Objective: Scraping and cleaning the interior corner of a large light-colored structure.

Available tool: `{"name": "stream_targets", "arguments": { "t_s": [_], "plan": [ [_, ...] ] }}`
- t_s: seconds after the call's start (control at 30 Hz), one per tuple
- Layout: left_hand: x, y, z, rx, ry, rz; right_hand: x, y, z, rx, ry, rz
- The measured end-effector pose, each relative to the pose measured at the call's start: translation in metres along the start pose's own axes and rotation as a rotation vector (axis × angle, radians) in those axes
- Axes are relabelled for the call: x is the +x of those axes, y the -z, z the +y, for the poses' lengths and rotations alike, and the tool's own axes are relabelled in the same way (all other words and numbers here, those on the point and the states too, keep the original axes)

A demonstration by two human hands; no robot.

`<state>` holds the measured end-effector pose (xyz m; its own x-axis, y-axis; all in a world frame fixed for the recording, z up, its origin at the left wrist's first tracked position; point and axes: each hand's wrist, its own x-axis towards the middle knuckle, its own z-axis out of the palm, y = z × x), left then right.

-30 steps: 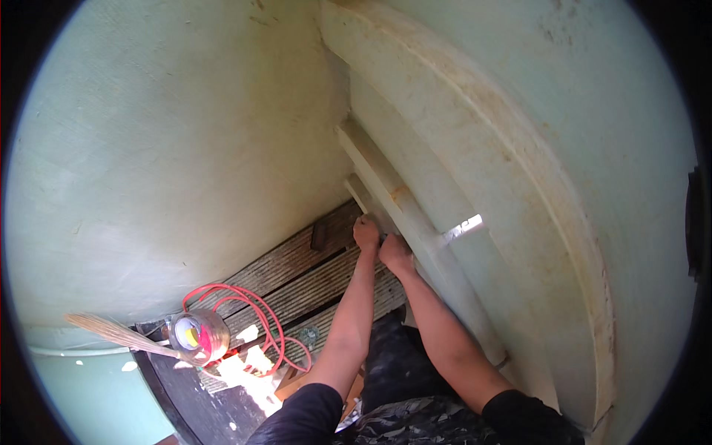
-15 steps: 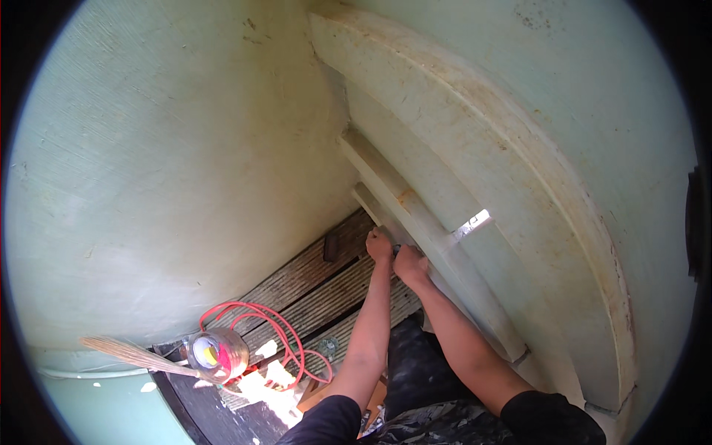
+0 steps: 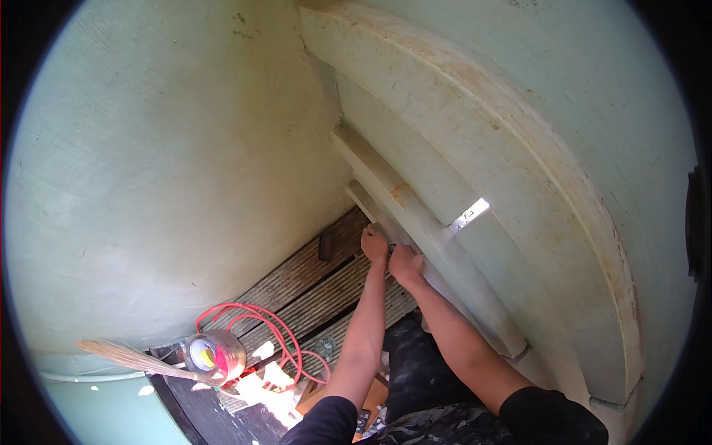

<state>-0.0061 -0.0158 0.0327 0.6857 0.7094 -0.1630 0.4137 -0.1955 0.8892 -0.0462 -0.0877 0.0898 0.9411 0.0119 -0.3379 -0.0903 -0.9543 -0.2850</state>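
My left hand [image 3: 374, 244] is closed, its knuckles up against the lower, shorter ledge [image 3: 362, 197] of the pale green wall unit. Just right of it, my right hand [image 3: 405, 263] is curled into a fist beside the longer ledge [image 3: 415, 204]. A small dark bit [image 3: 391, 249] shows in the gap between the two hands, too little of it to name. What either set of fingers holds is hidden behind the hands. Both forearms reach forward from the lower edge, over the ribbed wooden boards [image 3: 311, 305].
A clear round jar [image 3: 236, 354] with coloured things inside stands at lower left, beside a coiled red hose or cable [image 3: 268, 310] and a straw broom [image 3: 122, 354]. A dark block [image 3: 326, 247] sits against the left wall [image 3: 170, 185]. A small glass [image 3: 325, 346] is near my left forearm.
The whole view has shifted slightly. Both hands stay closed and close together at the lower ledge, with no clear movement against it.
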Motion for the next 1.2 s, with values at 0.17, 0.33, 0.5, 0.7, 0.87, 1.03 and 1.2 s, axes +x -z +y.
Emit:
{"name": "stream_targets", "arguments": {
  "t_s": [0.17,0.33,0.5,0.7,0.87,1.03,1.2],
  "plan": [
    [0.005,0.002,-0.005,0.016,0.035,-0.002,-0.004,0.003,-0.004,-0.002,0.023,0.001],
    [0.02,0.003,0.004,0.009,-0.008,-0.057,0.011,0.023,-0.018,0.127,-0.005,-0.096],
    [0.01,-0.003,-0.006,0.021,0.014,0.038,0.005,0.018,-0.012,0.087,0.051,-0.029],
    [0.026,-0.002,0.006,-0.008,0.026,-0.075,0.02,0.022,-0.014,0.124,0.017,-0.059],
    [0.015,-0.006,-0.005,0.044,0.042,-0.01,0.01,0.02,-0.011,0.063,0.074,-0.023],
    [0.029,-0.004,-0.006,0.04,0.023,-0.029,0.019,0.02,-0.019,0.14,0.011,-0.099],
    [0.01,0.002,-0.003,0.043,0.094,-0.044,0.008,0.021,-0.013,0.02,0.053,-0.1]
  ]
}}
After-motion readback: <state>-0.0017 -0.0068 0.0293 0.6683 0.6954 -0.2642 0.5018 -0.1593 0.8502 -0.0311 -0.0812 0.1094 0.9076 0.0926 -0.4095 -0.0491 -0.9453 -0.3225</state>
